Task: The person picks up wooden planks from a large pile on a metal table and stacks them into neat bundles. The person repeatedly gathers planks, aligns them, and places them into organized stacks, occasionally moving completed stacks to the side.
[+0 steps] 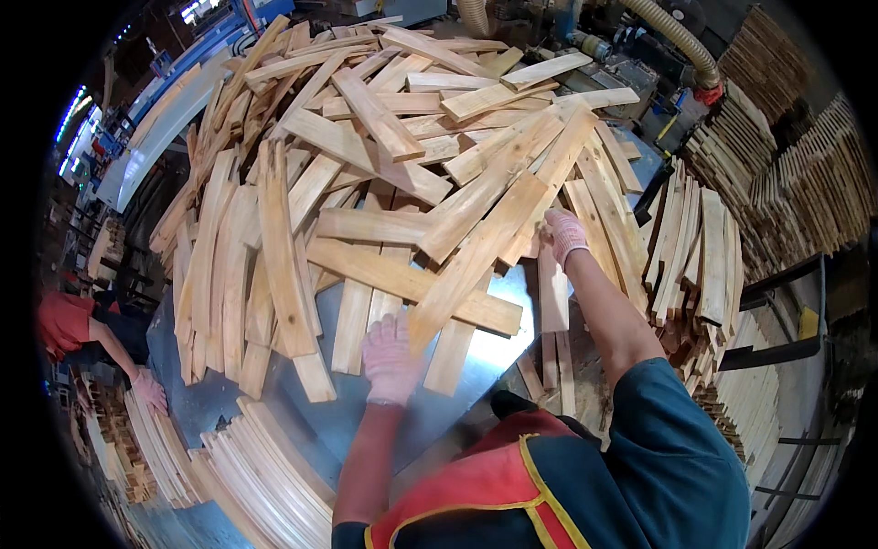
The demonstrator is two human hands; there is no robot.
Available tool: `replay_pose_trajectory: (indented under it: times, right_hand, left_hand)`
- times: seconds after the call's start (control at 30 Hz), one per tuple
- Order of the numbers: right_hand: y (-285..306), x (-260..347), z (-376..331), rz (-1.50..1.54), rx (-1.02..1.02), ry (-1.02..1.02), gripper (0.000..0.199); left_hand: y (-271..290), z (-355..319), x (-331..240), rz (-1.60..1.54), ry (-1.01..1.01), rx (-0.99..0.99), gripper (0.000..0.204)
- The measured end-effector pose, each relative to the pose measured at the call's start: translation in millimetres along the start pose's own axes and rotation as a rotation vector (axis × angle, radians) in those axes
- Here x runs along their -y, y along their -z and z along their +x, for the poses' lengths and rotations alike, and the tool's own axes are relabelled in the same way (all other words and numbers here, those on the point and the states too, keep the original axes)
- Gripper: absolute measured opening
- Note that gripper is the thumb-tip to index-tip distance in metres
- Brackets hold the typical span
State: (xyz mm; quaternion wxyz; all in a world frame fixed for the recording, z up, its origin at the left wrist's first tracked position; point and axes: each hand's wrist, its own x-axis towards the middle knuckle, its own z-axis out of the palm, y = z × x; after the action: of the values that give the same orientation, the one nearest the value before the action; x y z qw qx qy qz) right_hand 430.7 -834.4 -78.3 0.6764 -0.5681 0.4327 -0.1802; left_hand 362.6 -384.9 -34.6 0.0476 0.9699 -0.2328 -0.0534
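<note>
A large heap of pale wooden boards (375, 119) covers a metal table (329, 430). Both my hands wear pinkish knit gloves. My left hand (391, 359) is closed at the near end of a long wooden board (480, 256), which slants up and away to the right across the others. Farther up on the right, my right hand (565, 232) has its fingers curled at the edge of a wooden board (549, 197) beneath that one; its fingertips are partly hidden. Another board (519, 314) lies crosswise under the long one.
Stacked boards stand at the right (704, 256), with more piles (809, 183) behind. Straight strips (265, 467) line the near left edge. At the far left a co-worker's gloved hand (149, 392) rests by another stack. A ribbed hose (681, 41) and machinery are at the back.
</note>
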Motion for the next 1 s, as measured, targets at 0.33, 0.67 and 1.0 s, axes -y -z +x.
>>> replay_pose_trajectory:
  times: [0.33,0.67,1.0]
  right_hand:
    - [2.9,21.9,30.5,0.101,0.35,-0.029,0.034]
    - [-73.6,-9.2,-277.9,0.134,0.933,-0.175,0.058]
    - [-94.6,-235.0,-481.7,-0.571,1.509,-0.1,0.08]
  left_hand:
    - [67.9,-73.4,-22.3,-1.813,0.474,0.597,0.076]
    - [54.3,-227.1,23.6,-1.862,0.672,-0.197,0.07]
    - [23.1,-409.2,47.9,-1.007,1.118,-0.229,0.043]
